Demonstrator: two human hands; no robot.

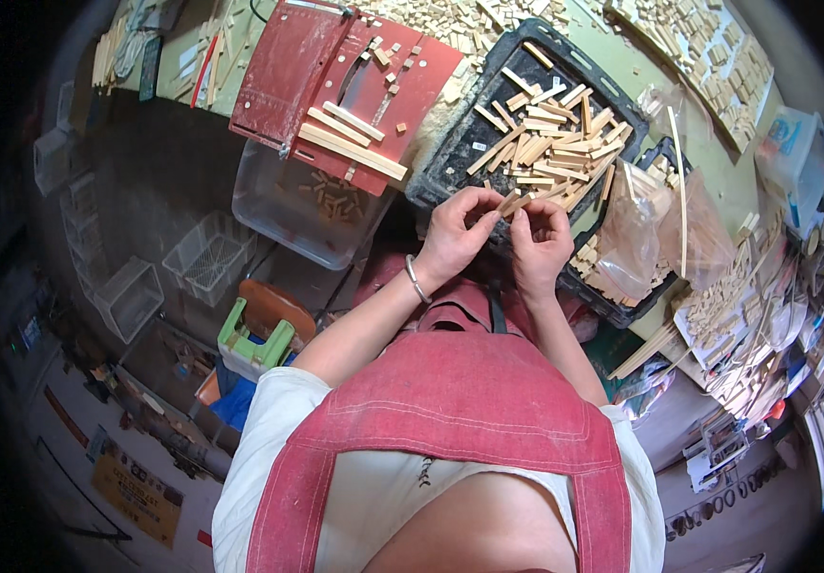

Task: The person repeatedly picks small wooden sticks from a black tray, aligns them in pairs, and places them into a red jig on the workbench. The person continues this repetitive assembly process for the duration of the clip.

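My left hand (461,232) and right hand (540,244) meet just over the near edge of a black plastic tray (460,150). Both are closed in a pinch, thumbs against fingers, on short wooden sticks (519,202); I make out about two, though my fingers cover so much that I cannot be sure of the count. A metal bangle (417,279) circles my left wrist, and I wear a red apron (460,387).

Beyond my fingertips, a loose pile of cut wooden sticks (565,143) lies in the tray, pointing every which way. To the left stands a red metal machine table (283,81), with longer wooden strips (350,151) lying on it and small offcut blocks farther back. Below its near edge is a clear plastic bin (273,220) with a few wood pieces inside. Just right of my right hand, a clear plastic bag (627,234) sits on a second black crate (620,313), and one long thin strip (677,181) stretches across that side.
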